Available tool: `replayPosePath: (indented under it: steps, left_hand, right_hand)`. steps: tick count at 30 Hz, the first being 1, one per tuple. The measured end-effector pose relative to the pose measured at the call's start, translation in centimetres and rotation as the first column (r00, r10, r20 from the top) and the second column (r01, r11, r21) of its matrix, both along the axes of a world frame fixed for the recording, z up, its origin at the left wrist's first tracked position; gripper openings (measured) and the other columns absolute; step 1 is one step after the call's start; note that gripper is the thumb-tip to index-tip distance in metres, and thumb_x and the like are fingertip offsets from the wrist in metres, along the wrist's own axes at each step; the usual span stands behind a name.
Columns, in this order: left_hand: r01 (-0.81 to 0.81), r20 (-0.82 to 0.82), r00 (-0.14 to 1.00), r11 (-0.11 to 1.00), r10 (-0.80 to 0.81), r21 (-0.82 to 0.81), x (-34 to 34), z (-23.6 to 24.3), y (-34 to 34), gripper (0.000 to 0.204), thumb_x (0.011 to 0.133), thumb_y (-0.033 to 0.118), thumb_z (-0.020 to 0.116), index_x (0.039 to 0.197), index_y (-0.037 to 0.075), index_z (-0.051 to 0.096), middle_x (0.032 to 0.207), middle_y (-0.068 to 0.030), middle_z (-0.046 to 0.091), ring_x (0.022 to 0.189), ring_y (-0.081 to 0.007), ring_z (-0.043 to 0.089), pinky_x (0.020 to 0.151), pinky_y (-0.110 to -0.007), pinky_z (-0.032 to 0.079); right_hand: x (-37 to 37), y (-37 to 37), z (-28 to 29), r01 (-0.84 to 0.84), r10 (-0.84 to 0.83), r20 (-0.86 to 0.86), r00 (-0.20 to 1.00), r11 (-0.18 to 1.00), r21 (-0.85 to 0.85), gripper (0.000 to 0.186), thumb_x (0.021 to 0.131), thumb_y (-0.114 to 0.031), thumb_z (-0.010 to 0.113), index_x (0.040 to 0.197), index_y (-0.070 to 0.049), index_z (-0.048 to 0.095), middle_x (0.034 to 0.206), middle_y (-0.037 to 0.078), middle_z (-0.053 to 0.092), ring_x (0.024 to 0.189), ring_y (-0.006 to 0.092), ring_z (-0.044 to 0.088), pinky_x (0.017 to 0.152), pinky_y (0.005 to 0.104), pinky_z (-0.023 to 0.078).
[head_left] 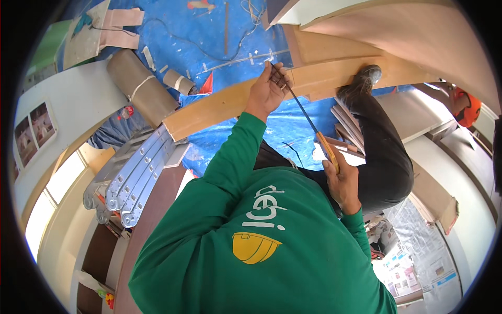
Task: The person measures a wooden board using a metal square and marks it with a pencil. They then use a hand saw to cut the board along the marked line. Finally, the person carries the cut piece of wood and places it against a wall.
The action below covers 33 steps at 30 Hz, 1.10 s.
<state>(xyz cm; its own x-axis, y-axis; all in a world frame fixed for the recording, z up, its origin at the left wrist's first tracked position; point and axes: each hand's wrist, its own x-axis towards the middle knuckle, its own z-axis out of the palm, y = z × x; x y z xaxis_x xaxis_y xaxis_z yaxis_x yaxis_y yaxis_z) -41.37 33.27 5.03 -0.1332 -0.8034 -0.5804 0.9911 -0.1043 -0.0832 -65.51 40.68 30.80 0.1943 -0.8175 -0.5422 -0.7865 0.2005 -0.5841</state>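
Note:
A long, slim file with a dark blade and an orange-yellow handle slants between my two hands. The handle is gripped by my right hand, close to my right thigh. Up at the far end of the blade, the fingers of my left hand are curled around the tip. Below the left hand lies a long light-brown wooden board, which runs across in front of me. My right shoe rests on this board near its right part.
A blue tarp covers the floor, with a cable on it. To the left are a tied brown roll and a folded metal ladder. Stacked panels lie on the right, near another person's hand beside an orange round object.

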Motion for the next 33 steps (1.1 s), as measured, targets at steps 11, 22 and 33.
replayPosePath:
  steps: [11, 22, 33]
  left_hand:
    - [-0.166, 0.29, 0.939, 0.981, 0.187, -0.098, 10.3, 18.6, 2.7, 0.039, 0.105, 0.041, 0.071, 0.086, 0.007, 0.07, 0.086, -0.0092, 0.069, 0.111, -0.0316, 0.067, 0.108, -0.05, 0.049]
    - [-0.169, 0.709, 0.705, 0.964, -0.027, 0.205, 20.9, 14.1, 8.0, 0.049, 0.114, 0.042, 0.054, 0.115, -0.006, 0.067, 0.11, -0.0197, 0.069, 0.103, -0.038, 0.071, 0.1, -0.053, 0.061]
    - [0.034, 0.617, 0.784, 0.996, -0.075, 0.079, 22.8, 11.4, 3.1, 0.05, 0.113, 0.039, 0.057, 0.126, -0.009, 0.063, 0.117, -0.0236, 0.069, 0.115, -0.0427, 0.069, 0.104, -0.059, 0.06]
  right_hand:
    - [1.3, -4.7, -8.2, 0.148, -0.11, 0.258, 0.96, 0.98, -0.135, 0.041, 0.113, -0.039, 0.058, 0.101, 0.0, 0.066, 0.07, 0.003, 0.059, 0.065, 0.0118, 0.059, 0.061, 0.0315, 0.049]
    - [10.3, -4.5, -11.1, -0.131, -0.041, 0.356, 0.934, 0.886, 0.444, 0.051, 0.112, -0.053, 0.054, 0.105, -0.004, 0.063, 0.073, 0.003, 0.06, 0.054, 0.0132, 0.059, 0.05, 0.031, 0.049]
    - [9.8, -2.0, -5.4, -0.057, -0.305, 0.359, 0.882, 0.688, 0.723, 0.055, 0.117, -0.048, 0.041, 0.14, -0.001, 0.058, 0.076, 0.004, 0.059, 0.052, 0.0129, 0.057, 0.044, 0.0299, 0.048]
